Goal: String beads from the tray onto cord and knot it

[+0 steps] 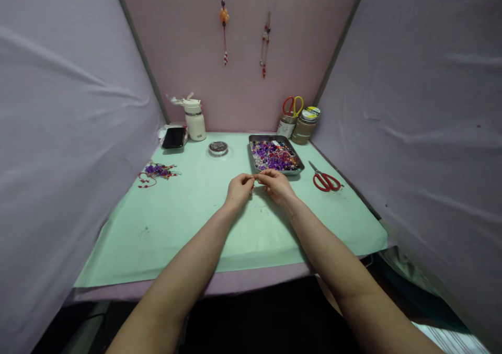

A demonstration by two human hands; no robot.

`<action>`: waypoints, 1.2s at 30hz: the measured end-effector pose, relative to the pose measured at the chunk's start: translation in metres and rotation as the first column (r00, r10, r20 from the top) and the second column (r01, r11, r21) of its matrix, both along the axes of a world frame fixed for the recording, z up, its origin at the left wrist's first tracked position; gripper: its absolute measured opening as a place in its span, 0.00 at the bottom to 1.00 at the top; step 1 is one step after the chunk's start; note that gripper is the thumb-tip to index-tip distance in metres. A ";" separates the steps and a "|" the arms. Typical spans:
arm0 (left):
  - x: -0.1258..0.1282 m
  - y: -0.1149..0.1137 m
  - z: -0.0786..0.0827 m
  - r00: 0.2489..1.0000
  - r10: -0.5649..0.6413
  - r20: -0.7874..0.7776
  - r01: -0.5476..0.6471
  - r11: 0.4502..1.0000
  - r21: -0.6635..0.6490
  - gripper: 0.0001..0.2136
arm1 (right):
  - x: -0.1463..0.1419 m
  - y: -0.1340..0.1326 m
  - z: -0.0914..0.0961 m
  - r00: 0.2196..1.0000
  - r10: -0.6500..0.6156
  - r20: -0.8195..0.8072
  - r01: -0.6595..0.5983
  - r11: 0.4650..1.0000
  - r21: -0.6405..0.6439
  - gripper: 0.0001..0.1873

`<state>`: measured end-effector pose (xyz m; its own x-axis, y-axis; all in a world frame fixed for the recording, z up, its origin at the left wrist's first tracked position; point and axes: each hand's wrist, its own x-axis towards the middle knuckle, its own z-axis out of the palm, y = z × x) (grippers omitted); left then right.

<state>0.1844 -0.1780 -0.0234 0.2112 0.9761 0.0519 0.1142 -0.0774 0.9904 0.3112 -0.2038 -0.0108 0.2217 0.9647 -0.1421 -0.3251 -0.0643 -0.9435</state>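
Observation:
My left hand (240,189) and my right hand (275,184) meet over the middle of the table, fingertips pinched close together. Between them is something small, partly hidden by the fingers; a bit of it shows below the left hand, too small to name. Just beyond my hands lies a metal tray (254,170) filled with purple, clear, dark and amber beads (270,155). Red-handled scissors (325,180) rest to the right of my right hand, their blades toward the back. Off to the left is a small heap of strung purple and red beads (157,171).
A round tin (218,148) sits behind my left hand. At the back left stand a cream bottle (195,121) and a black phone (174,138). Two jars stand back right, one jar (286,127) holding scissors. Beaded strings (224,16) hang on the back wall; cloth walls flank the table.

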 end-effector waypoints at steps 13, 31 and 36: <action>0.001 -0.002 0.002 0.996 0.006 0.090 0.002 0.995 -0.097 0.10 | 0.001 -0.001 0.000 0.992 0.124 -0.006 -0.124 0.992 -0.039 0.17; 0.000 -0.003 0.002 0.999 -0.043 0.009 0.044 0.996 -0.078 0.09 | -0.001 -0.003 0.003 0.978 0.055 0.203 -0.041 0.997 -0.071 0.10; 0.001 -0.003 0.002 0.999 -0.041 0.012 0.042 0.995 -0.094 0.08 | -0.001 -0.001 0.001 0.970 -0.002 0.244 0.008 1.000 -0.023 0.10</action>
<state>0.1853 -0.1808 -0.0212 0.2518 0.9670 -0.0381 0.1033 0.0123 0.9946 0.3104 -0.2049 -0.0095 0.2571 0.9606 -0.1057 -0.0858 -0.0863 -0.9926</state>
